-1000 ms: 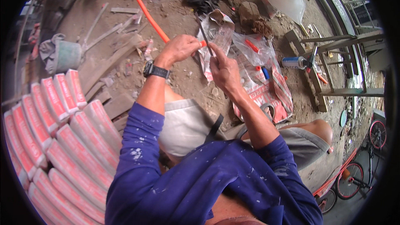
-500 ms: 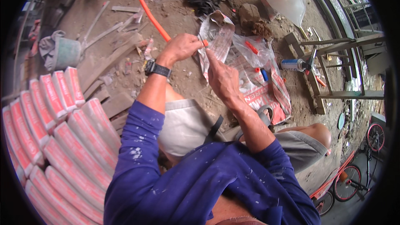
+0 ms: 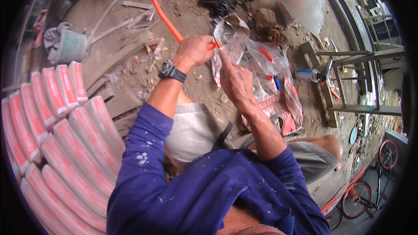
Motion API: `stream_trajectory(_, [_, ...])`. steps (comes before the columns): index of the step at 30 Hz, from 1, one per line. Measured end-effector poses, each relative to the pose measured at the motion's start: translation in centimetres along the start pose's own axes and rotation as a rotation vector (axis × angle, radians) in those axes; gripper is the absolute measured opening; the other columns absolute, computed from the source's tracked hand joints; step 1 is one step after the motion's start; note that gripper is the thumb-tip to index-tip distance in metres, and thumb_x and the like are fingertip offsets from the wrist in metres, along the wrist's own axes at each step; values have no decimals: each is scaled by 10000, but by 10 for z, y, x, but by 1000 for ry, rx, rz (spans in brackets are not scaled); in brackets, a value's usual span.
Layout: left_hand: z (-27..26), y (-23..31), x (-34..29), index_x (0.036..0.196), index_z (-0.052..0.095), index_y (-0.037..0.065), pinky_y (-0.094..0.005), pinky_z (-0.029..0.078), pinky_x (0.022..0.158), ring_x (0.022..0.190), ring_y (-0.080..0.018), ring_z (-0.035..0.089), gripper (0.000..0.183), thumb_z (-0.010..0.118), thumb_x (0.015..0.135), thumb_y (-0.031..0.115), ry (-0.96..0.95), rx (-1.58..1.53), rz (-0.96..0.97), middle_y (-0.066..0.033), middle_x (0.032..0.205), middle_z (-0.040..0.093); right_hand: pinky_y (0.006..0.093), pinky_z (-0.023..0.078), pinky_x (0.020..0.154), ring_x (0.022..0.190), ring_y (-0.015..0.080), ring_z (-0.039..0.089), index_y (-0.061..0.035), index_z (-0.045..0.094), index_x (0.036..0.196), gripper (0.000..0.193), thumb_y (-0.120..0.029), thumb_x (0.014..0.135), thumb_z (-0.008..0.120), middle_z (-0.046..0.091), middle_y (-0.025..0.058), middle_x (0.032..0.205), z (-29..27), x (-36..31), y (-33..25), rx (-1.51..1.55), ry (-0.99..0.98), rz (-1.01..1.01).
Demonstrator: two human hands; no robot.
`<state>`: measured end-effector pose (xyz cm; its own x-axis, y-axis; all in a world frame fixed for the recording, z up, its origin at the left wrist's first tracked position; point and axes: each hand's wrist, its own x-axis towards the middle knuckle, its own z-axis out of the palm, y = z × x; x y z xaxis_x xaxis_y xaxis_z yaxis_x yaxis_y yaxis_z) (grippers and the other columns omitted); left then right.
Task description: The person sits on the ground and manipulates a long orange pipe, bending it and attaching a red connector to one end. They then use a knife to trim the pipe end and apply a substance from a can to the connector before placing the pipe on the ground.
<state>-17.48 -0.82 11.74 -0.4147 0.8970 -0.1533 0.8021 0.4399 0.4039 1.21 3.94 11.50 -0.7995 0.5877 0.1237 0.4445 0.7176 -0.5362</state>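
An orange pipe (image 3: 163, 14) clamped in the left hand (image 3: 193, 53), a thin dark blade (image 3: 215, 41) in the right hand (image 3: 237, 80)

At the left, near side, red-and-white sacks (image 3: 78, 152) lie stacked in overlapping rows. Beyond them, on the far left, a greenish bucket (image 3: 73, 48) stands with a grey cloth (image 3: 54, 41) hung over its left side. The orange pipe curves down from the far edge to the middle of the scene. There the left hand, a black watch (image 3: 172, 72) on its wrist, is wrapped around it close to its end, fingers together on it with no gap showing; a short orange stub pokes out to the right of the fist. The thin dark blade crosses that stub. Just to the right and nearer, the right hand is curled closed on the blade, its index finger stretched toward the stub; its other fingers are mostly hidden beneath the hand.

Right of the hands, a torn printed sack (image 3: 292, 104) lies spread on the dirt, with a clear plastic bag (image 3: 257, 52) and a blue piece (image 3: 277, 82) on it. Farther right, a spray can (image 3: 307, 75) lies beside a ladder-like frame (image 3: 365, 109). At the near right edge stands a bicycle (image 3: 378, 185).
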Motion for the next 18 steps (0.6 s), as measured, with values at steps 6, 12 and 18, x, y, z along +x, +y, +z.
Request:
stream_trajectory(6, [6, 7, -6, 865, 700, 85, -458, 492, 742, 812, -335, 688, 231, 738, 812, 306, 107, 234, 13, -141, 832, 714, 475, 516, 574, 635, 354, 668, -154, 534, 1374, 521, -74, 861, 571, 673, 167, 722, 4, 4, -4, 39, -21, 22])
stream_trajectory(12, [7, -2, -11, 846, 711, 108, -442, 474, 721, 780, -314, 694, 239, 747, 809, 341, 195, 250, -4, -122, 791, 712, 482, 512, 569, 628, 361, 667, -156, 514, 1394, 526, -100, 874, 566, 666, 179, 704, 2, 11, -15, 44, -34, -8])
stream_trajectory(18, [2, 0, -6, 800, 721, 107, -447, 491, 721, 755, -318, 695, 220, 741, 809, 326, 137, 303, -45, -120, 770, 715, 504, 506, 581, 622, 378, 662, -175, 503, 1409, 531, -133, 884, 572, 657, 193, 684, 5, 13, -19, 90, -23, 15])
